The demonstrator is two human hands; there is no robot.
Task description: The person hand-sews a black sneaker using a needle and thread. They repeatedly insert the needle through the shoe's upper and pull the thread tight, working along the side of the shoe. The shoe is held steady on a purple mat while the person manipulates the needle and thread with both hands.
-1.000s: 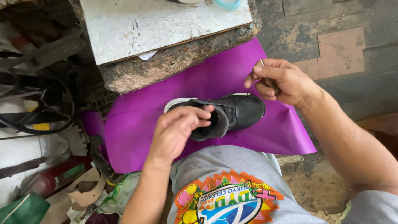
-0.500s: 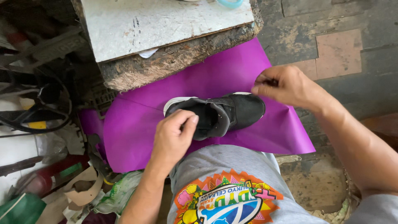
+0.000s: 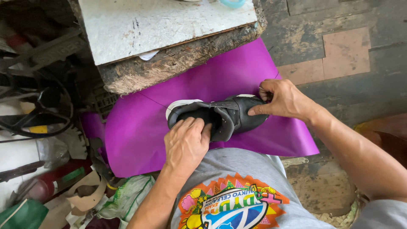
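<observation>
A small black shoe (image 3: 237, 115) with a white sole lies on its side on a purple sheet (image 3: 220, 80), just in front of my lap. My left hand (image 3: 186, 144) grips the shoe at its opening, fingers curled over the collar. My right hand (image 3: 283, 99) rests on the toe end, index finger pressed flat on the upper, thumb and fingers pinching a thin needle or thread at the sole edge. A fine thread runs across the sheet toward the shoe.
A rough wooden block topped with a grey-white slab (image 3: 165, 25) stands beyond the sheet. Cables, metal tools and a red bottle (image 3: 51, 180) clutter the left side. Paper scraps and plastic bags (image 3: 127, 197) lie at lower left. Worn paved floor (image 3: 343, 55) is on the right.
My right hand has come down from above the shoe onto its toe end. My left hand has slid from the shoe's top into its opening.
</observation>
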